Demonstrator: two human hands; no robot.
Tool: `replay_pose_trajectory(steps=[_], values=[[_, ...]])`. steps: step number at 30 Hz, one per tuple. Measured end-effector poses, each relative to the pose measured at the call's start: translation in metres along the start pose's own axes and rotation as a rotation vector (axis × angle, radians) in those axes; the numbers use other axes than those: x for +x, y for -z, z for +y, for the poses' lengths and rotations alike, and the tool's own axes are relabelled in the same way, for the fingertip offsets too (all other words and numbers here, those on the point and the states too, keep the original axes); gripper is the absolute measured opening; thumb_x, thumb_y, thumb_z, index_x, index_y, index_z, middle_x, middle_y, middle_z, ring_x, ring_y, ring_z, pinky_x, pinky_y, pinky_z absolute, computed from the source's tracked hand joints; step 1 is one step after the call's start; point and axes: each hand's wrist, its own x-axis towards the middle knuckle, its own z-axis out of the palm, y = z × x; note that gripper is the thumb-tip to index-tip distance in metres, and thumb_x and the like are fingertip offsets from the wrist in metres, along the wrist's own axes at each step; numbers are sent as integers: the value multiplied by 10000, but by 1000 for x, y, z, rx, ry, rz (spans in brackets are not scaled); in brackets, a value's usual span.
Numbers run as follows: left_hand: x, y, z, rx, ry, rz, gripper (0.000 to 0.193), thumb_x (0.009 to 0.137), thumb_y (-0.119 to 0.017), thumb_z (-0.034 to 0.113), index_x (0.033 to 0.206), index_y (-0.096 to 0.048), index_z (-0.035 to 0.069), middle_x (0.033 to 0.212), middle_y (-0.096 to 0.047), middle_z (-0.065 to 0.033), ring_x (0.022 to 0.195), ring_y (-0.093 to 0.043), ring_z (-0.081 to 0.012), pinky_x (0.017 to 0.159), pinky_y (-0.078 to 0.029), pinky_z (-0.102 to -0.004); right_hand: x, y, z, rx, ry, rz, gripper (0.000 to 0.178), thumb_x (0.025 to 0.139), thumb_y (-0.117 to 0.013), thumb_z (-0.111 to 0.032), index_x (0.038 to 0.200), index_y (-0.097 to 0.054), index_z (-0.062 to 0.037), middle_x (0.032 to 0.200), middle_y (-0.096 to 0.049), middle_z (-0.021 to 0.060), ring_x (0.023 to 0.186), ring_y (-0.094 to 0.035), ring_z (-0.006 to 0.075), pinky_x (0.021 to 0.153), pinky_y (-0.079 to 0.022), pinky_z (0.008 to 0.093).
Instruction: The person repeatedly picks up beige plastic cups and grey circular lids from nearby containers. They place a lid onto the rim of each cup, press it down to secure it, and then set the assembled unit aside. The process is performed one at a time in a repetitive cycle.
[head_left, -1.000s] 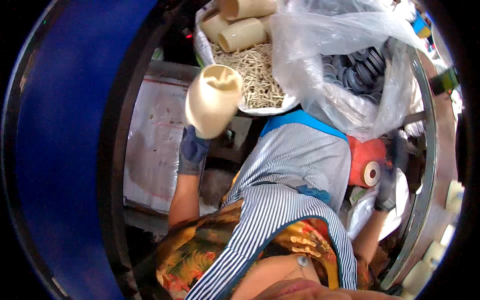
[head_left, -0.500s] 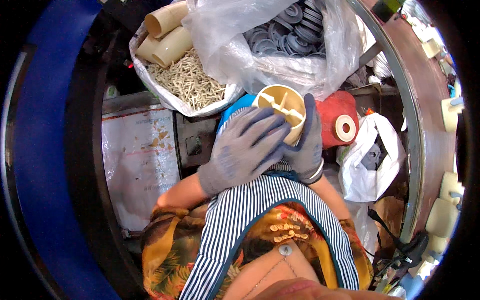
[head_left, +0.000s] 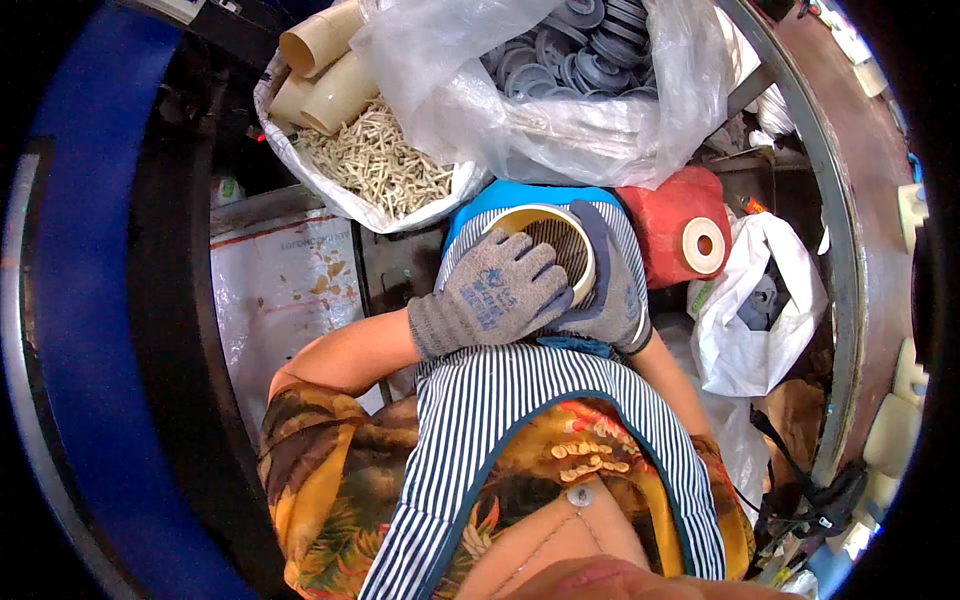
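Observation:
I hold a cream plastic tube (head_left: 592,262) over my lap, its round mouth facing up. Through it I see dark stripes like those of my apron (head_left: 570,375). My left hand (head_left: 500,292), in a grey knit glove, is closed with its fingers bent over the tube's near left rim. On the right side of the tube, my right hand (head_left: 612,285), gloved the same way, is wrapped round its wall. The tube's lower part is hidden by both hands.
Ahead on the left, a white sack (head_left: 310,170) holds larger cream tubes (head_left: 350,92) and many small cream pegs (head_left: 395,165). A clear plastic bag (head_left: 590,140) contains grey discs (head_left: 600,70). Right of my lap are a red rounded thing (head_left: 660,215), a cream ring (head_left: 690,248) and a white bag (head_left: 735,345).
The spokes and central pin seen inside the tube's mouth before no longer show; its inside now looks hollow. My left hand's fingers went from stretched across it to bent over its rim.

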Motion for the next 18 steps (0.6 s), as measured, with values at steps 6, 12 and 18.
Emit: replay_pose_trajectory(steps=[6,12,18], values=[[-14,54,-48,48,33,665,500,614,-760,221,1079,-628,93,995,-570,-112,866,-555,-324,823,-437,-481,8,-5,-12,489,-185,166,1177,575,-920,-425,1460,-291,27,1378,-478,177,1261,-489,293,1081,-353,422],[-52,-16,-211,442,530,-50,514,898,-617,370,1354,-526,150,1317,-585,-112,1135,-574,-329,984,-426,-478,3,16,-34,224,-264,347,1051,610,-890,-401,1402,-351,32,1348,-488,177,1249,-492,292,1073,-368,404],[22,-35,-50,-1230,568,494,749,987,-319,564,1511,-259,32,1540,-319,-145,1391,-346,-286,1159,-248,-421,2,-5,-57,-127,-307,537,830,750,-798,-330,1415,-420,-8,1198,-577,170,1067,-582,299,952,-445,392]])
